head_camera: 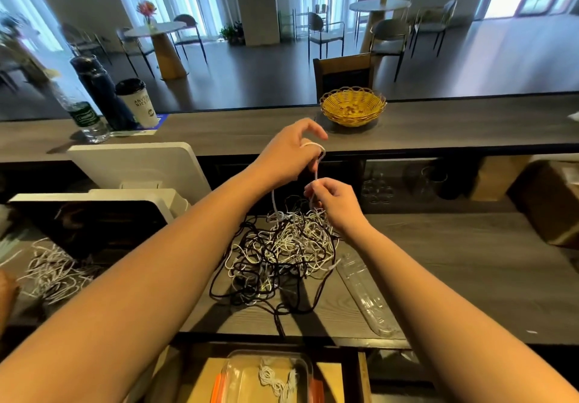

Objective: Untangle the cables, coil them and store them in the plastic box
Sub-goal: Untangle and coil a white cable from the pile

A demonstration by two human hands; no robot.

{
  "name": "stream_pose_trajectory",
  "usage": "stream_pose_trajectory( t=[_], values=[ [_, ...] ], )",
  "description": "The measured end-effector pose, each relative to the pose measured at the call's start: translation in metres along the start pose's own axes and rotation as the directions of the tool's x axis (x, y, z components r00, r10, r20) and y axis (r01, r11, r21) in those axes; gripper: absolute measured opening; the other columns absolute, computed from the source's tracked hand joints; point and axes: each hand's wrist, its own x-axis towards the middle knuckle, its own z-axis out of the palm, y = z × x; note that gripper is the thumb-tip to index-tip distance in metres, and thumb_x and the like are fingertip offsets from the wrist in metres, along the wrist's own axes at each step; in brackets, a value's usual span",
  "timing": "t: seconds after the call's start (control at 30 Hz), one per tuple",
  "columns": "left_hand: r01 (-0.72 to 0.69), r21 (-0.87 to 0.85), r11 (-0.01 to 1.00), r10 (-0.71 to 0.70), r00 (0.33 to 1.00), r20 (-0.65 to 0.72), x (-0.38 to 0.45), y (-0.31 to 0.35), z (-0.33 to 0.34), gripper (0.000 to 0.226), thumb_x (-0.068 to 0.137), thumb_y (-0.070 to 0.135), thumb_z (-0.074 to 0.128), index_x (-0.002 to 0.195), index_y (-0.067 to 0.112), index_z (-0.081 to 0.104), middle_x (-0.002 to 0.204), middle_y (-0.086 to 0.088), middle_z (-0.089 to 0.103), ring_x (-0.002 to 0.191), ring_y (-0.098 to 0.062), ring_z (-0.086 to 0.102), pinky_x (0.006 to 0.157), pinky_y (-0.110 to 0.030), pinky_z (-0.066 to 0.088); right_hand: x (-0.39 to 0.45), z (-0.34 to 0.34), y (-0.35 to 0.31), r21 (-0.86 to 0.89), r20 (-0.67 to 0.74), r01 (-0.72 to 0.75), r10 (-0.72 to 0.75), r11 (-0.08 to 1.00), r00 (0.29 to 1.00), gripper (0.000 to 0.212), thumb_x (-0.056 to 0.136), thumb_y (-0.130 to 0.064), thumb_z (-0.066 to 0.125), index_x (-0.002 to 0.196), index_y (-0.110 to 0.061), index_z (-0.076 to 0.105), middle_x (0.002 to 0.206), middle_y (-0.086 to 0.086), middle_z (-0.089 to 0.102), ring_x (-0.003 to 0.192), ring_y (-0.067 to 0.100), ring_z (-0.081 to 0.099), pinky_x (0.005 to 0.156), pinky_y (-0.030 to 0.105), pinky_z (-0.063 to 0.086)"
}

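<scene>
A tangled heap of black and white cables [282, 252] lies on the dark wooden counter [438, 261] in front of me. My left hand [289, 155] is raised above the heap with a white cable [316, 170] looped round its fingers. My right hand [332, 197] is just below it and pinches the same white cable, which runs down into the heap. A clear plastic box [269, 377] with orange clips stands below the counter's near edge and holds a coiled white cable [275, 380].
A clear plastic lid [366, 296] lies right of the heap. A white screen [138, 167] stands at left, with more white cables [53, 271] beside it. On the raised ledge stand a yellow wicker basket [352, 106], a paper cup [138, 103] and two bottles [100, 92].
</scene>
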Motion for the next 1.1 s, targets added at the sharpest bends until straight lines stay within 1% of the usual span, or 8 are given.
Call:
stream_pose_trajectory(
  t=[0.17,0.3,0.37,0.47,0.67,0.83,0.97,1.1],
  values=[
    [0.11,0.006,0.994,-0.11,0.994,0.002,-0.011,-0.04,0.004,0.007,0.092,0.012,0.067,0.099,0.011,0.068,0.062,0.007,0.054,0.044,0.001,0.045,0.047,-0.016,0.036,-0.009,-0.007,-0.012,0.215,-0.132,0.038,-0.01,0.976,0.991,0.02,0.103,-0.014,0.051,0.094,-0.009,0.069,0.08,0.006,0.066,0.075,0.011,0.062,0.064,0.026,0.057],
    [0.164,-0.13,0.978,-0.172,0.984,-0.052,-0.03,-0.096,0.002,0.054,0.092,0.048,0.065,0.066,0.002,0.057,0.055,-0.01,0.04,0.047,-0.019,0.035,0.05,-0.028,0.028,-0.015,-0.013,-0.019,0.31,-0.171,0.062,-0.008,0.949,0.985,0.02,0.103,-0.015,0.05,0.097,-0.006,0.068,0.079,0.005,0.063,0.074,0.011,0.062,0.067,0.028,0.06],
    [0.224,-0.134,0.965,-0.233,0.971,-0.052,-0.04,-0.121,0.001,0.072,0.091,0.071,0.048,0.056,0.008,0.047,0.052,-0.007,0.034,0.048,-0.017,0.03,0.052,-0.03,0.028,-0.015,-0.018,-0.021,0.363,-0.162,0.046,0.014,0.931,0.987,0.02,0.103,-0.015,0.05,0.097,-0.008,0.067,0.08,0.006,0.062,0.072,0.011,0.062,0.062,0.028,0.059],
    [0.352,-0.066,0.933,-0.359,0.923,-0.142,-0.052,-0.148,0.003,0.069,0.095,0.07,0.024,0.053,0.018,0.038,0.05,-0.002,0.035,0.05,-0.019,0.035,0.06,-0.034,0.031,-0.012,-0.024,-0.017,0.402,-0.128,-0.005,0.062,0.916,0.99,0.02,0.103,-0.017,0.051,0.097,-0.011,0.069,0.081,0.005,0.064,0.073,0.01,0.063,0.057,0.027,0.056],
    [0.357,-0.248,0.901,-0.419,0.866,-0.274,-0.055,-0.156,0.005,0.054,0.107,0.049,0.035,0.061,0.019,0.041,0.053,0.003,0.038,0.05,-0.015,0.035,0.057,-0.033,0.029,-0.015,-0.019,0.022,0.18,0.011,-0.271,0.273,0.946,0.962,0.029,0.099,-0.012,0.059,0.128,-0.015,0.064,0.106,0.008,0.064,0.092,0.015,0.061,0.067,0.028,0.056],
    [0.295,0.112,0.949,-0.27,0.943,-0.196,-0.054,-0.117,0.022,0.052,0.108,0.039,0.032,0.07,0.011,0.051,0.066,-0.013,0.055,0.065,-0.028,0.053,0.07,-0.04,0.042,-0.03,0.0,0.017,-0.194,0.101,-0.122,0.143,0.973,0.985,0.053,0.099,-0.024,0.059,0.149,-0.026,0.042,0.135,-0.001,0.053,0.124,0.016,0.053,0.106,0.037,0.045],
    [0.18,0.119,0.976,-0.166,0.979,-0.119,-0.058,-0.088,0.035,0.064,0.109,0.045,0.021,0.066,0.011,0.054,0.065,-0.01,0.062,0.069,-0.027,0.061,0.075,-0.042,0.047,-0.052,0.025,-0.003,-0.105,0.303,-0.055,0.085,0.993,0.949,0.03,0.103,-0.034,0.05,0.12,-0.015,0.065,0.096,-0.002,0.066,0.088,0.008,0.064,0.083,0.028,0.051],
    [0.215,-0.062,0.975,-0.222,0.966,-0.133,-0.062,-0.1,0.036,0.077,0.103,0.063,0.012,0.045,0.021,0.039,0.05,-0.003,0.046,0.051,-0.018,0.044,0.065,-0.038,0.039,-0.068,0.033,-0.004,0.023,0.262,-0.022,0.015,0.999,0.965,0.031,0.104,-0.032,0.049,0.082,-0.021,0.068,0.053,-0.009,0.042,0.048,0.012,0.037,0.048,0.028,0.034]
  ],
)
